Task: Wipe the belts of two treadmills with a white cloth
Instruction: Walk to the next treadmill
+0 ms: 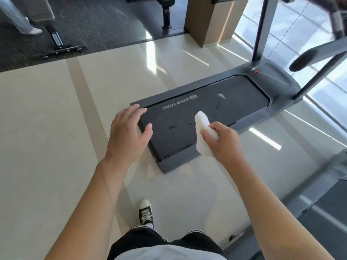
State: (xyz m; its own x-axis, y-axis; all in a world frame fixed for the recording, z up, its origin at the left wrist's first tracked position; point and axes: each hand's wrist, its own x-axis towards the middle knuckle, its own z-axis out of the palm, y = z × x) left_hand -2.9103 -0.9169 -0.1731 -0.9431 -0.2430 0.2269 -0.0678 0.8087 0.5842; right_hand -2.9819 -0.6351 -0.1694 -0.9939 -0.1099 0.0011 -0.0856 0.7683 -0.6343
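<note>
The belt (206,117) of the nearer treadmill (277,77) is lying ahead of me on the floor, its long axis running away from me and up to the right, toward the uprights by the glass. Dark smudges and a pale streak are showing on it. I am holding the white cloth (201,132) bunched in my right hand (223,141), fingers curled round it, one end poking up over the belt's near half; whether it is touching the belt yet I cannot tell. That hand is the nearer to the wiping surface, I judge. My left hand (127,134) is hovering spread and holding nothing over the belt's rear left corner. A second treadmill (326,203) is showing at the right edge. I am standing on glossy pale floor (56,128), one black sneaker (146,212) forward, with dark matting (105,25) and gym equipment beyond.
</note>
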